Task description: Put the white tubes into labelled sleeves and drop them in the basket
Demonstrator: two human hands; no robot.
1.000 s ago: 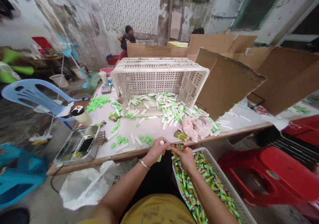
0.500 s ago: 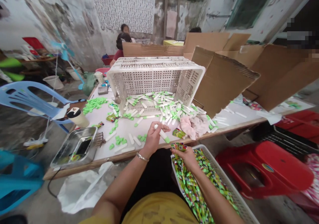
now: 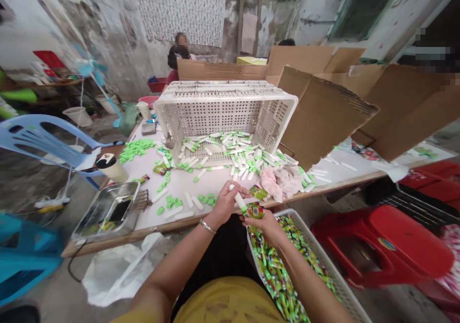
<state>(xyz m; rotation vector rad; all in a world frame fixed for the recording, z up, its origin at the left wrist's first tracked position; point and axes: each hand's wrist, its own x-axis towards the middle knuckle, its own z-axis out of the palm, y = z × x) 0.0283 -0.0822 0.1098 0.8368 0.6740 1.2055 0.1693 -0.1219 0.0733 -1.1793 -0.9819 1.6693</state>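
My left hand point(image 3: 223, 204) is closed around a white tube with a green cap point(image 3: 238, 198), held slanting above the table's front edge. The cap end points down at a printed green-and-red wrapper point(image 3: 256, 211), and I cannot tell whether it is inside. My right hand point(image 3: 266, 225) pinches that wrapper, seemingly one of a small stack, over a white basket point(image 3: 347, 284) full of wrapped tubes point(image 3: 276, 270). More bare white tubes with green caps point(image 3: 247, 157) spill from a white plastic crate point(image 3: 226, 100) lying on its side. Several loose wrappers point(image 3: 258, 192) lie beside a pink cloth point(image 3: 271, 184).
On the table's left are a heap of green caps point(image 3: 136, 150), a metal tray point(image 3: 84, 222) holding a phone, and a lidded cup point(image 3: 112, 168). Cardboard sheets point(image 3: 316, 117) stand at right. A red stool point(image 3: 388, 246) flanks the basket. A person point(image 3: 174, 62) sits behind.
My hands have come together. The tube's green end has moved to the wrapper, which my right hand has raised and turned slightly.
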